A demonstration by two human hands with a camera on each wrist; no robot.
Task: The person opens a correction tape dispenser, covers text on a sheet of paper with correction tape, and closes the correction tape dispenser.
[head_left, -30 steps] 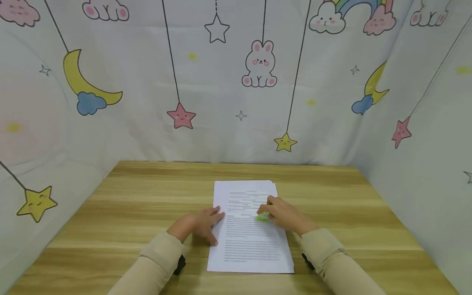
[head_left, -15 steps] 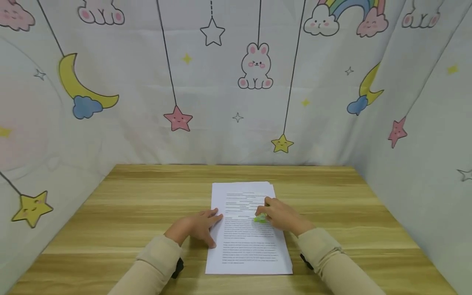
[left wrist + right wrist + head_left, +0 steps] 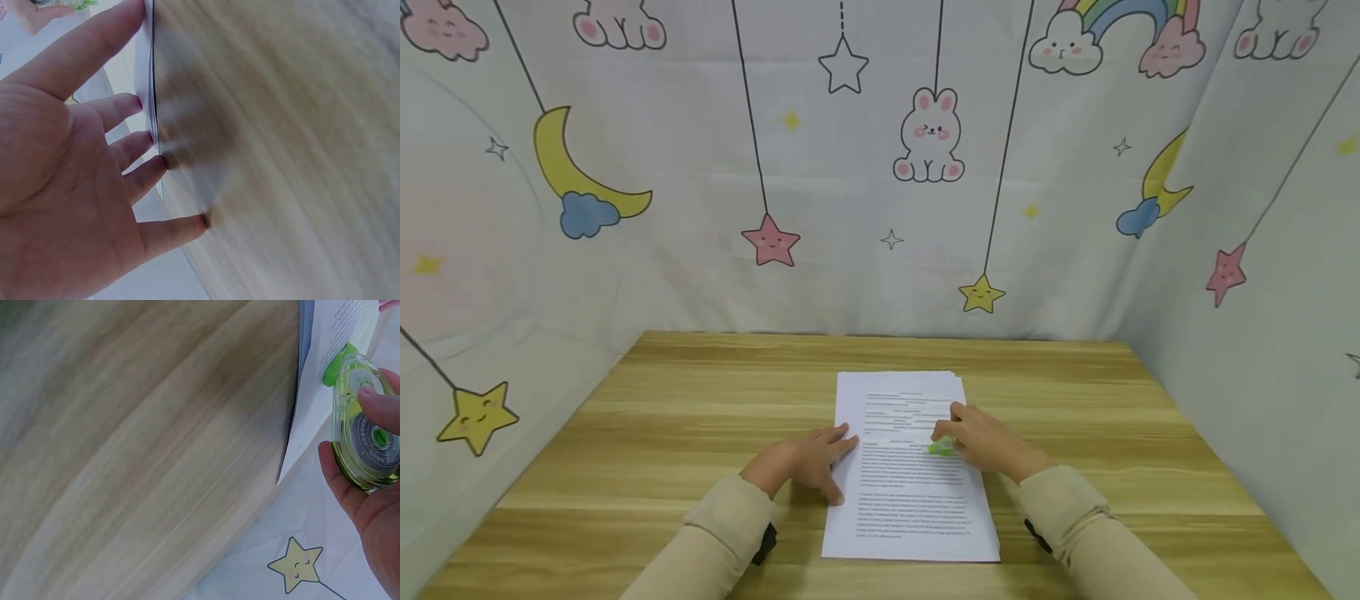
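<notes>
I see a clear, rounded plastic correction tape (image 3: 365, 444) with a green tip (image 3: 336, 367), pinched by the right hand (image 3: 988, 440) between thumb and fingers over the right half of smooth, printed white paper (image 3: 910, 546). The tip points left, the long axis running roughly left to right. The left hand (image 3: 814, 461), fingers spread wide, rests at the paper's left edge, on a streaky wood-grain table (image 3: 700, 400).

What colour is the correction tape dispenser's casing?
The correction tape dispenser has a clear, yellow-green casing; right wrist view shows it best.
</notes>
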